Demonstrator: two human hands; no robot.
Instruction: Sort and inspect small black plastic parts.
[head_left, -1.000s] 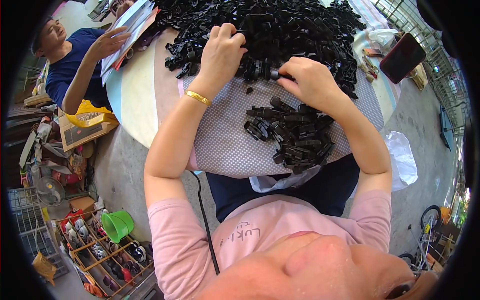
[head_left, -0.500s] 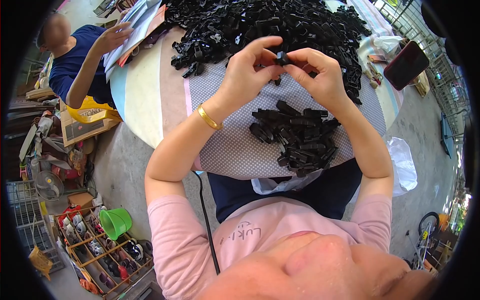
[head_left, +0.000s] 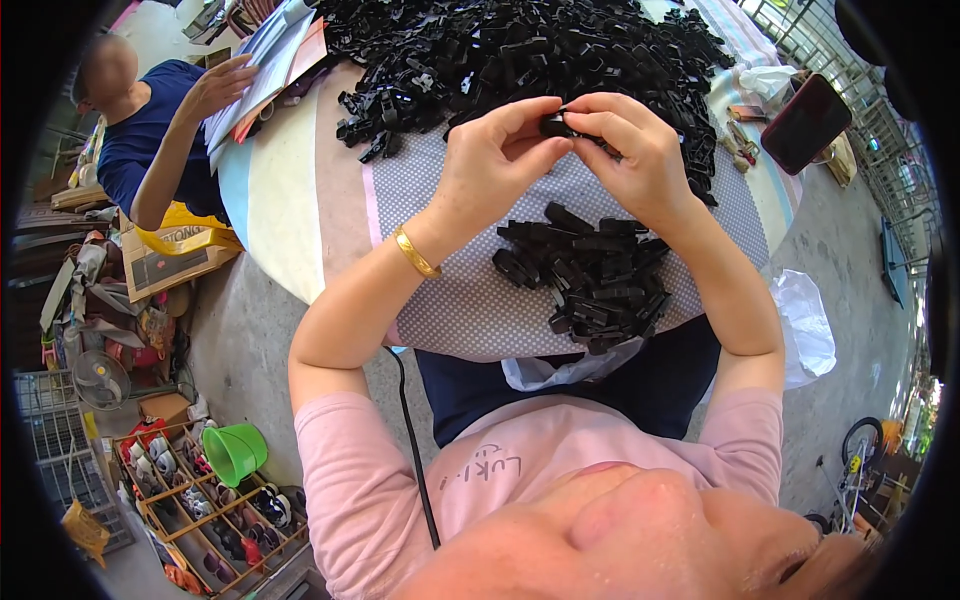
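Observation:
Between the fingertips of my left hand (head_left: 500, 150) and my right hand (head_left: 635, 155) is a small black plastic part (head_left: 556, 124). Both hands pinch it, and the fingers cover much of it. They are raised over the table, between two groups of similar pieces. Beyond them spreads a large heap of black plastic parts (head_left: 500, 60). Nearer to me, between my forearms, lies a smaller pile of black parts (head_left: 600, 270) on the grey dotted cloth (head_left: 450, 310).
At the far left a person (head_left: 150, 130) holds papers (head_left: 265, 75) over the table edge. A phone (head_left: 806, 124) stands at the right, beside keys (head_left: 742, 150). White plastic bags (head_left: 803, 330) hang low by the table. A black cable (head_left: 405, 430) runs down past my left side.
My fingers have turned the small black part, and my right fingers now wrap further over it. My hands have come closer together. The two piles look the same.

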